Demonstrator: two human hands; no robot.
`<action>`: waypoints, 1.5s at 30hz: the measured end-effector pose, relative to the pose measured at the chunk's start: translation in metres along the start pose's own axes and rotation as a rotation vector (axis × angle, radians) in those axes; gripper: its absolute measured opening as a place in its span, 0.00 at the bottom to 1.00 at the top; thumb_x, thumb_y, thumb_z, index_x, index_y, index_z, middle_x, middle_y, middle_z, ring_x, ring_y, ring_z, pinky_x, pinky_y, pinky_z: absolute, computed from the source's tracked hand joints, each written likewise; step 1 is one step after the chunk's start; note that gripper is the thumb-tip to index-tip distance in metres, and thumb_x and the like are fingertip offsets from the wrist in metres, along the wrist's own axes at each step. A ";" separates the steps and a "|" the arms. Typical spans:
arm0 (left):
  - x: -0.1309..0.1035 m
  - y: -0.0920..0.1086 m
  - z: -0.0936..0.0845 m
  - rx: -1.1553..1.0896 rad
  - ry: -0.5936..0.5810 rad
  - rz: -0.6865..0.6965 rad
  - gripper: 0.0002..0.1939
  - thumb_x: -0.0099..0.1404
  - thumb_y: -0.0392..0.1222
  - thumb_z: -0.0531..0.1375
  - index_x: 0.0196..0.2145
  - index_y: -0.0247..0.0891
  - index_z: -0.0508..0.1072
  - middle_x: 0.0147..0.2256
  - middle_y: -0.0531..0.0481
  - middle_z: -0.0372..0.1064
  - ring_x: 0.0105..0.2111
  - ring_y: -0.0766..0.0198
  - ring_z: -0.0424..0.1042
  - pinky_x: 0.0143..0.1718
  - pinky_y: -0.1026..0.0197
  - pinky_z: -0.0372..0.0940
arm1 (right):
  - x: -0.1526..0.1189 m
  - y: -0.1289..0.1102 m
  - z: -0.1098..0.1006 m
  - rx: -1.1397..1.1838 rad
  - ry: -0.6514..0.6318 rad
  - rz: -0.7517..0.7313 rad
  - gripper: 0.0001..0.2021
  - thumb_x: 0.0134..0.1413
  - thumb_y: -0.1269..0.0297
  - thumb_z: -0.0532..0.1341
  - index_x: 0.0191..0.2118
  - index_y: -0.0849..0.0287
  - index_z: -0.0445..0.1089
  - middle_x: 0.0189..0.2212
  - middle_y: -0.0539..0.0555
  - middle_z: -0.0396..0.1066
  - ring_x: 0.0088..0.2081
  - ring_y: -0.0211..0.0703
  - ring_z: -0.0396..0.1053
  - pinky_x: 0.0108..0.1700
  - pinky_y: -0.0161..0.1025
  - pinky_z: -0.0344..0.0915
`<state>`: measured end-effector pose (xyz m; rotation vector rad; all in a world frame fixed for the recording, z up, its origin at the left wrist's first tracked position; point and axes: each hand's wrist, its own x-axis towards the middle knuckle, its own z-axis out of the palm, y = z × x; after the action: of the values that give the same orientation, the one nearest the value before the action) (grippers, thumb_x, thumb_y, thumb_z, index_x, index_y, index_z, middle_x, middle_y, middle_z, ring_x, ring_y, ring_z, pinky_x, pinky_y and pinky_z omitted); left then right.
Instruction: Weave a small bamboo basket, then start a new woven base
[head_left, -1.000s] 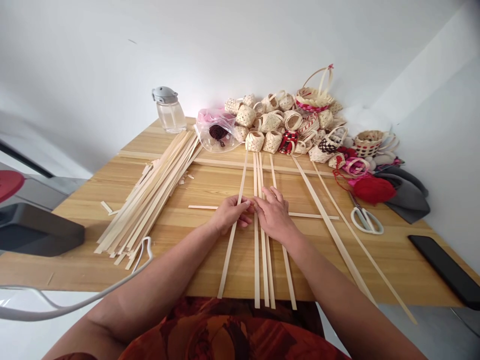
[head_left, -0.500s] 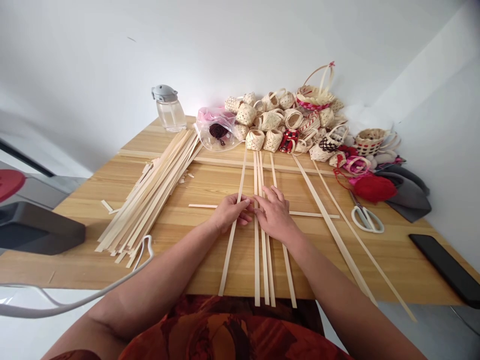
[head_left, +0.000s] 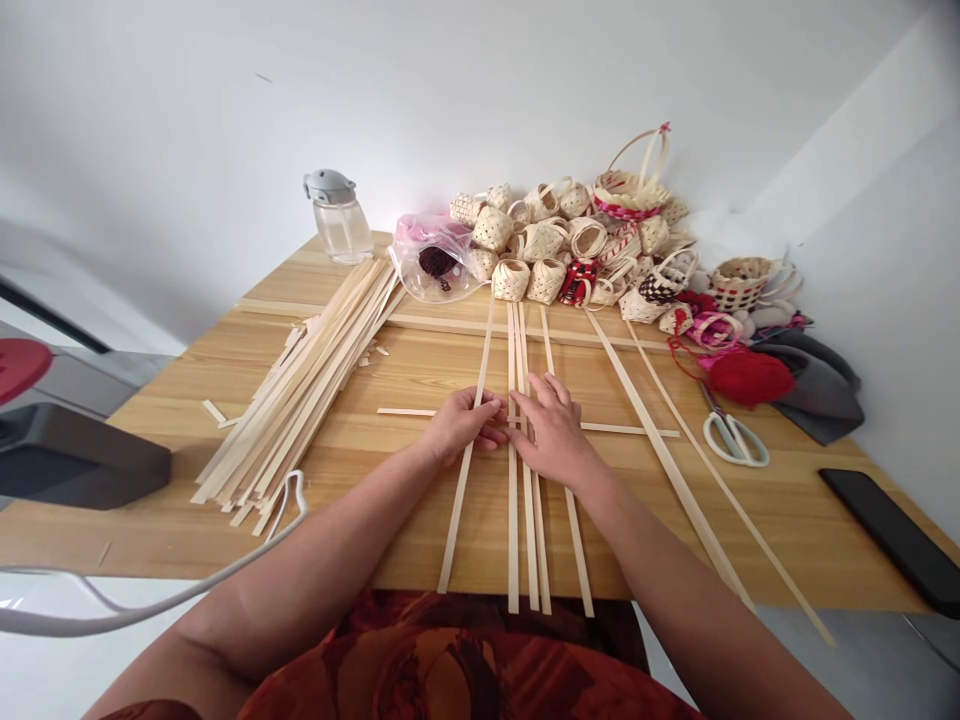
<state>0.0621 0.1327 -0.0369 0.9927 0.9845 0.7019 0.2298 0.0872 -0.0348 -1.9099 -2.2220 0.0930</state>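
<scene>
Several pale flat strips (head_left: pixel 513 530) run lengthwise on the wooden table in front of me, crossing one sideways strip (head_left: pixel 630 429). My left hand (head_left: pixel 469 424) is closed round the leftmost lengthwise strip (head_left: pixel 459 500), thumb on top and fingertips curled near the crossing. Opposite it, my right hand (head_left: pixel 551 425) lies over the middle strips and the sideways strip, its fingers apart and pressing down. Both hands' fingertips nearly meet beside the left middle strip. The sideways strip is partly hidden under the hands.
A bundle of loose strips (head_left: pixel 300 400) lies left. Small woven baskets (head_left: pixel 546 280) are piled behind, beside a plastic bag (head_left: pixel 431 265) and bottle (head_left: pixel 341 225). Scissors (head_left: pixel 735 438), red yarn (head_left: pixel 750 376) and a phone (head_left: pixel 889 530) are right. A white cable (head_left: pixel 172 600) arches at lower left.
My right hand has shifted slightly to the right, and its thumb and index finger have spread a little apart. My left hand is nearly where it was.
</scene>
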 end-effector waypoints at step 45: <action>0.002 -0.003 -0.002 -0.009 -0.024 0.021 0.06 0.65 0.40 0.62 0.38 0.34 0.70 0.30 0.51 0.73 0.22 0.67 0.75 0.20 0.68 0.69 | 0.010 -0.003 0.007 0.095 0.025 0.071 0.30 0.56 0.55 0.59 0.63 0.61 0.62 0.69 0.64 0.47 0.69 0.65 0.39 0.63 0.62 0.51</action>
<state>0.0614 0.1341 -0.0405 1.0021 0.9505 0.7099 0.2241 0.0971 -0.0401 -1.9283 -2.0948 0.1809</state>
